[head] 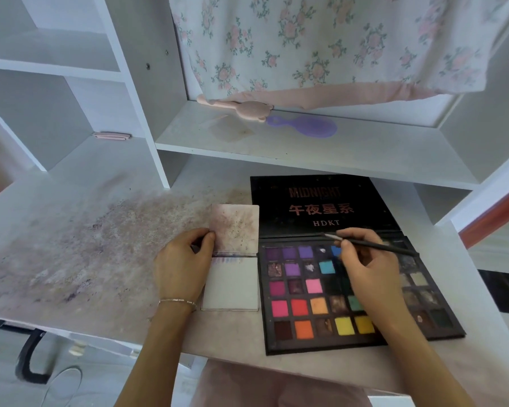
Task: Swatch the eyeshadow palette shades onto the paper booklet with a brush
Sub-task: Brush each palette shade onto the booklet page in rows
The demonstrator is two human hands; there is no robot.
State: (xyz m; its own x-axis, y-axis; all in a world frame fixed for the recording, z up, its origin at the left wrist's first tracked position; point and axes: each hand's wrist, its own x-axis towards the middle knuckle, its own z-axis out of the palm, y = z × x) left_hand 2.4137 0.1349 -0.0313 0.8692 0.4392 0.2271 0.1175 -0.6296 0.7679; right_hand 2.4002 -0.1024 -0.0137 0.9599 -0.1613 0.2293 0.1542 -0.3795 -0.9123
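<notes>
Booklet (232,259) between hands – palette (321,289) right

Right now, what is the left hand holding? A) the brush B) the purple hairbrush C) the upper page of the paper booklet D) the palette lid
C: the left hand pinches the left edge of the paper booklet at its stained upper page, while the right hand holds the brush over the eyeshadow palette.

head camera looks forward and down, close over the desk (100,259)
</notes>
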